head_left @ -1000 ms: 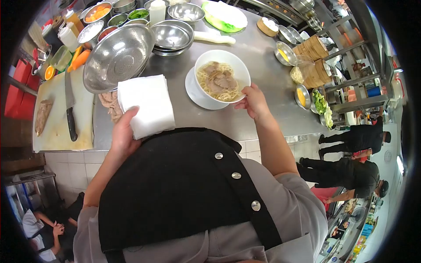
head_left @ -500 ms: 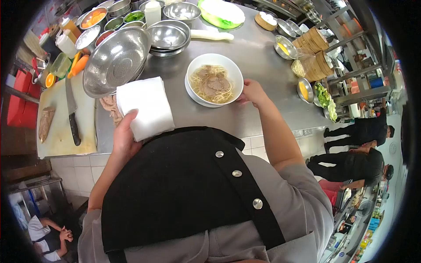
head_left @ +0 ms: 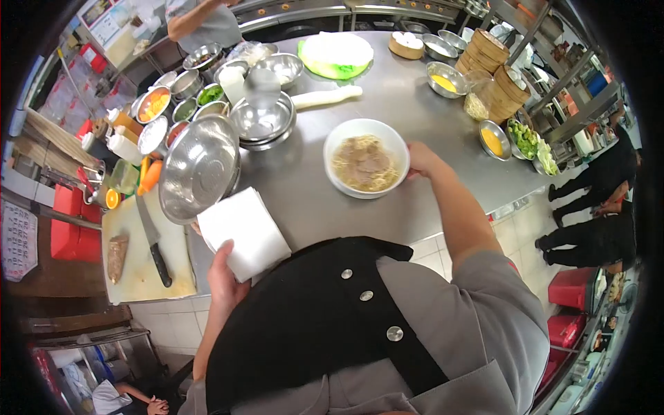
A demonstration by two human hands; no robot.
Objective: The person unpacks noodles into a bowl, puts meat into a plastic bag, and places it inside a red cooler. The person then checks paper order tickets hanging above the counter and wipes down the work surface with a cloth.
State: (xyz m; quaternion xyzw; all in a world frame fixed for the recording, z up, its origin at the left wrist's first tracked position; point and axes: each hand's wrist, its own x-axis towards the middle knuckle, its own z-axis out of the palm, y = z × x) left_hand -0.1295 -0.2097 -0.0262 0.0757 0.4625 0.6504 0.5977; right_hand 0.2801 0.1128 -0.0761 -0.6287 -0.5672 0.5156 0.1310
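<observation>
My left hand (head_left: pixel 225 280) holds a stack of white napkins (head_left: pixel 243 234) at the counter's front edge, thumb on top. At the right rim of a white bowl (head_left: pixel 334 169), my right hand (head_left: pixel 423 160) has its fingers against the side, partly hidden by the bowl. Noodles with sliced meat (head_left: pixel 365 163) lie in the bowl, which stands on the steel counter. Left of the napkins are a perforated steel colander (head_left: pixel 198 166) and a cutting board (head_left: pixel 128 225) bearing a knife (head_left: pixel 153 238) and a piece of meat (head_left: pixel 117 257).
Steel bowls (head_left: pixel 263 119), a long white vegetable (head_left: pixel 328 97) and a green-and-white item (head_left: pixel 337 54) lie farther back. Bamboo steamers (head_left: pixel 508 97) and bowls of yellow food (head_left: pixel 492 142) line the right side. A person (head_left: pixel 204 28) stands across the counter; others are at the right.
The bowl, earlier tilted over a white plate, now sits level. My right hand remains at its rim. The view has shifted, showing more of the counter's far side and a person there.
</observation>
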